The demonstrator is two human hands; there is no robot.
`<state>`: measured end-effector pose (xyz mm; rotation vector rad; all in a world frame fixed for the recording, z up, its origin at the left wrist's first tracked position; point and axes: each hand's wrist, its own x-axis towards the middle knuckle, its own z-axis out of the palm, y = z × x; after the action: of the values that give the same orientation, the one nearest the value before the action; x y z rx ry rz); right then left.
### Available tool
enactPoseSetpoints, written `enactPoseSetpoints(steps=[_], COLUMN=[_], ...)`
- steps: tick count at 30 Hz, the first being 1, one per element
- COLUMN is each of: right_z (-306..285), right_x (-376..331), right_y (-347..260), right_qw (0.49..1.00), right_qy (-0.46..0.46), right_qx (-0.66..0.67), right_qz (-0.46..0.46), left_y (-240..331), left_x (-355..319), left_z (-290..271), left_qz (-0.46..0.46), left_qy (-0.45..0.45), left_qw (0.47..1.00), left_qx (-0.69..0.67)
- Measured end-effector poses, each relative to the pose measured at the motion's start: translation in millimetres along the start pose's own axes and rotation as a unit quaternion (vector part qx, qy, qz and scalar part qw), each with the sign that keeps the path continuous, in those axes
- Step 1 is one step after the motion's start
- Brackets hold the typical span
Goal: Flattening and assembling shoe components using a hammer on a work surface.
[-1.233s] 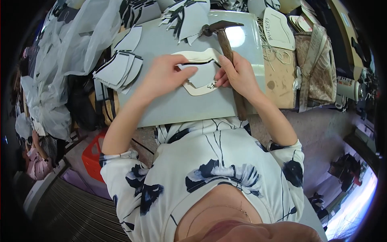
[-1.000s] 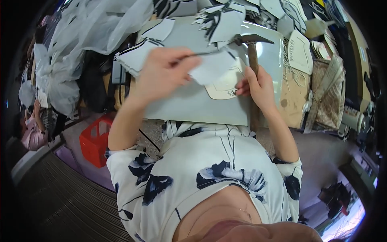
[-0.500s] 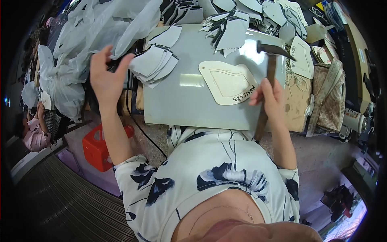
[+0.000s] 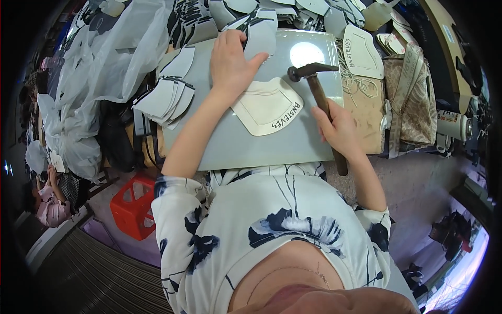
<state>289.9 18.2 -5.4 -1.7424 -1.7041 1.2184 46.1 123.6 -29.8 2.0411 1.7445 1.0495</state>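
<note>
My right hand (image 4: pixel 339 128) is wrapped round the wooden handle of a hammer (image 4: pixel 317 93), whose dark metal head is raised over the right part of a grey board (image 4: pixel 214 149). My left hand (image 4: pixel 230 65) reaches across the board to a pile of light grey cut pieces with black edges (image 4: pixel 261 34). Its thumb stands apart from the fingers, near the pile's lower edge; no piece is visibly lifted. A cream template (image 4: pixel 266 107) with curved outlines and handwriting lies flat on the board between my hands. A smaller fanned stack of grey pieces (image 4: pixel 166 102) rests at the board's left.
Big translucent plastic bags (image 4: pixel 125 68) heap up at the left. More stacks of cut pieces (image 4: pixel 193 23) line the back. At right lie another cream template (image 4: pixel 362 52), loose string (image 4: pixel 355 86) and a patterned pouch (image 4: pixel 413 104). A red stool (image 4: pixel 133 206) stands below left.
My left hand has swung right, from beside the small stack to the larger pile at the back. The view has shifted; the hammer stays in my right hand, its head now tilted leftward.
</note>
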Motion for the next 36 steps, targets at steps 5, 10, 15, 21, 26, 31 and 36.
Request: enactPoseSetpoints(steps=[5, 10, 15, 21, 26, 31, 36], right_z=[-4, -9, -13, -17, -8, 4, 2], right_x=[3, 6, 10, 14, 27, 47, 51], right_y=[-6, 2, -6, -27, -29, -20, -28], right_qw=[0.999, 0.997, 0.997, 0.975, 0.979, 0.989, 0.989], right_qy=[-0.028, -0.045, -0.072, -0.031, -0.058, -0.051, -0.042], right_qx=[0.015, 0.054, -0.010, -0.186, -0.182, -0.096, -0.117], right_qz=[-0.004, 0.018, 0.013, -0.114, -0.066, -0.101, -0.082], left_y=[10, 7, -5, -2, -4, 8, 10], left_x=[-8, -8, -19, -18, -22, -19, -23], left_z=[2, -42, -70, -69, -48, -48, -47], left_qz=[0.022, -0.043, -0.168, -0.092, -0.033, -0.088, -0.058], left_qy=[-0.003, -0.064, -0.306, -0.453, -0.443, -0.432, -0.390], left_qw=[0.998, 0.966, 0.873, 0.840, 0.854, 0.874, 0.907], left_qx=[0.065, -0.247, -0.341, -0.285, -0.271, -0.205, -0.148])
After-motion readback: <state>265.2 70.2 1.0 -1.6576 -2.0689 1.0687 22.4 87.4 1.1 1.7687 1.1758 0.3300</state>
